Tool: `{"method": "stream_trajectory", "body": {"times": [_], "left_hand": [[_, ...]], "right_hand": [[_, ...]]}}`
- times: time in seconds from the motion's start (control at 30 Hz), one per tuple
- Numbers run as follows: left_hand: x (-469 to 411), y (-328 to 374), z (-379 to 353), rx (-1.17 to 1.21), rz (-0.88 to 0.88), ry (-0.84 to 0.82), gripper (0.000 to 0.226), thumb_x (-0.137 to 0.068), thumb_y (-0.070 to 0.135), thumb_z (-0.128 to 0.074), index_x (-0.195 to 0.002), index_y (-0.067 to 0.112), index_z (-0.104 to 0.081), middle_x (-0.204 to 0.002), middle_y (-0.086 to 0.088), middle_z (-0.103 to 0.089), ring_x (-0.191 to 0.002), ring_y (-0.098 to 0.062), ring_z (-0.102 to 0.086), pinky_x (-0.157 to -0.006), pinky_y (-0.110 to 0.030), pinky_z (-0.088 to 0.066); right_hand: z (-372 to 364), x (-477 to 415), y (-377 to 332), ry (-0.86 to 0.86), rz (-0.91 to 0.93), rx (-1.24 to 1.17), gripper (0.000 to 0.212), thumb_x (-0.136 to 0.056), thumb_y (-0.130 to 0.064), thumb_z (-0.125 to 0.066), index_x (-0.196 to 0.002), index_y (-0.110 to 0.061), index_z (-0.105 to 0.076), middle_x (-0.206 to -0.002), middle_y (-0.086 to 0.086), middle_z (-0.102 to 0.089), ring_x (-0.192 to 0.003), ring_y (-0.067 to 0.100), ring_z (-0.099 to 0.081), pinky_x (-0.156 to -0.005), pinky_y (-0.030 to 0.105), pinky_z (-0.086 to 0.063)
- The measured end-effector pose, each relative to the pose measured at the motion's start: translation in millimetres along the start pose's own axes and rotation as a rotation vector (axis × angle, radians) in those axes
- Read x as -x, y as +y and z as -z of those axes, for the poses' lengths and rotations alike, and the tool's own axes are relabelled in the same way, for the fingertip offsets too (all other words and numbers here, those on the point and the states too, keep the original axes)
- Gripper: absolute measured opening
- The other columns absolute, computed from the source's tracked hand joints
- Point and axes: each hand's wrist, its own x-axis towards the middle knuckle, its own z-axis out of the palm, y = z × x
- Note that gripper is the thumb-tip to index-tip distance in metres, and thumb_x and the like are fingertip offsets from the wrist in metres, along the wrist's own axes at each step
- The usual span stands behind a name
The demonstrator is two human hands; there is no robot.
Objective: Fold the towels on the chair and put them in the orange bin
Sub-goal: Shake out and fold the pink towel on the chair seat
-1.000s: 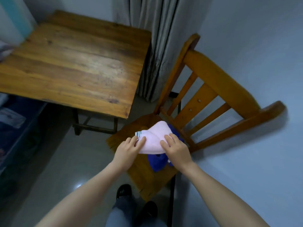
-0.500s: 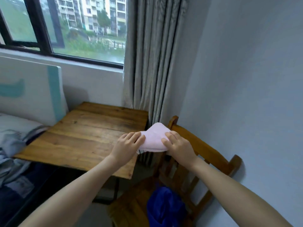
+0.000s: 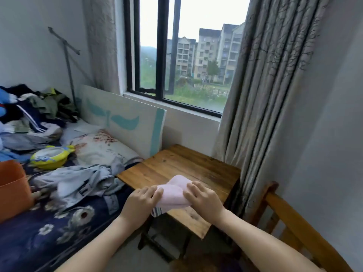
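Now, a folded pink towel (image 3: pixel 174 195) gripped between two hands, on its way to be binned.

At the far left the orange bin (image 3: pixel 11 191) sits on the cluttered bed (image 3: pixel 59 226), well apart from the hands. The left hand (image 3: pixel 140 203) grips the towel's left end, fingers curled over its top. The right hand (image 3: pixel 202 199) grips the other end likewise, holding the small bundle over the near part of the wooden table (image 3: pixel 196 165); whether it touches the wood I cannot tell. The chair (image 3: pixel 294 224) stands at the right edge. This looks like the carry step: next comes a swing leftward over the bed, fold kept closed, then a lowering into the bin's open top.
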Motion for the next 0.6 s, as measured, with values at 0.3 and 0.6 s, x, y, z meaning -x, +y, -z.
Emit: {"method": "stream_trajectory", "body": {"times": [0.3, 0.6], "left_hand": [[115, -58, 107, -0.293, 0.265, -0.203, 0.033, -0.071, 0.013, -0.039, -0.103, 0.014, -0.047, -0.073, -0.005, -0.064, -0.055, -0.022, -0.061, -0.043, -0.027, -0.048], [196, -129, 191, -0.443, 0.381, -0.298, 0.037, -0.065, 0.009, -0.069, -0.099, 0.012, -0.055, -0.07, -0.003, -0.063, -0.053, -0.019, -0.059, -0.041, -0.024, -0.045]], "right_hand": [[-25, -101, -121, 0.112, 0.211, -0.217, 0.023, -0.07, -0.008, -0.058, -0.087, -0.017, -0.046, -0.081, 0.003, -0.065, -0.073, 0.019, -0.063, -0.047, 0.022, -0.043], [-52, -201, -222, 0.102, 0.397, -0.348, 0.037, -0.063, -0.013, -0.067, -0.094, -0.014, -0.047, -0.087, 0.006, -0.064, -0.076, 0.022, -0.059, -0.047, 0.026, -0.048]]}}
